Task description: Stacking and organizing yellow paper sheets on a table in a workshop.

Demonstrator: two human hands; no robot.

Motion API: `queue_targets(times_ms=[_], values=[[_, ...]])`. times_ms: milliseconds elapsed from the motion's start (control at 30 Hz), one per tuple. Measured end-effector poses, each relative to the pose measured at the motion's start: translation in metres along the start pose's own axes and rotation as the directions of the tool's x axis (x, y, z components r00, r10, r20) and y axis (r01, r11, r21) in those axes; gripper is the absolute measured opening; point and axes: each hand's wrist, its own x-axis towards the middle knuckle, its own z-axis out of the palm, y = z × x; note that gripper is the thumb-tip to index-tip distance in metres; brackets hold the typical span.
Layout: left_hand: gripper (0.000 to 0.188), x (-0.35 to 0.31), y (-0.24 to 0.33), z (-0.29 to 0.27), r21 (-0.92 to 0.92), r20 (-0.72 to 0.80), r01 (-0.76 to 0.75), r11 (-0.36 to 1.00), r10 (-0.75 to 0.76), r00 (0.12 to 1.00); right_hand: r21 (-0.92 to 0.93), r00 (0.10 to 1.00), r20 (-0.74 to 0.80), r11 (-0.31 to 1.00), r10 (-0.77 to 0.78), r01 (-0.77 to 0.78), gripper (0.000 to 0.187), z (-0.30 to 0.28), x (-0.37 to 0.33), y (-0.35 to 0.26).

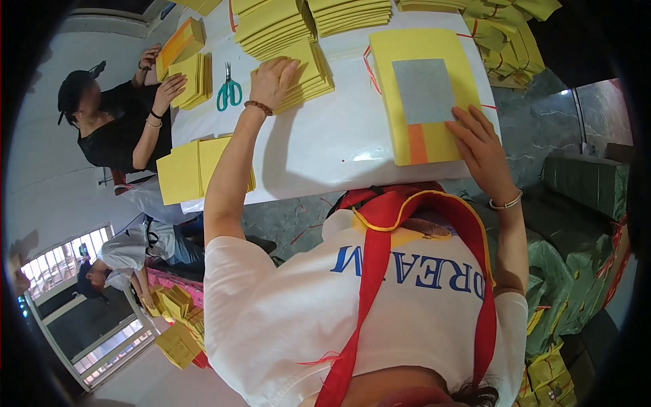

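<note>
My left hand has its fingers curled over the near left corner of a fanned stack of yellow paper packets on the white-covered table. My right hand lies with fingers stretched out against the near right edge of a thick yellow stack. On that stack's top face are a grey rectangle and an orange strip. Teal-handled scissors rest left of my left hand. What lies under my left fingertips is hidden.
More yellow stacks line the table's far side and near left corner. A person in black handles yellow packets at the left; another person works farther back. Green wrapped bundles stand at the right. Red string lies by the thick stack.
</note>
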Motion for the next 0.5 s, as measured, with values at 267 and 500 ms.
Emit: queue_targets(times_ms=[267, 500], values=[[0.024, -0.032, 0.172, 0.000, -0.300, -0.072, -0.335, 0.893, 0.329, 0.941, 0.005, 0.999, -0.021, 0.999, -0.045, 0.045, 0.028, 0.001, -0.001, 0.010], [0.033, -0.045, 0.215, -0.004, -0.194, 0.075, -0.404, 0.894, 0.424, 0.902, 0.251, 1.000, -0.012, 0.968, -0.018, 0.020, 0.023, 0.005, 0.000, 0.027]])
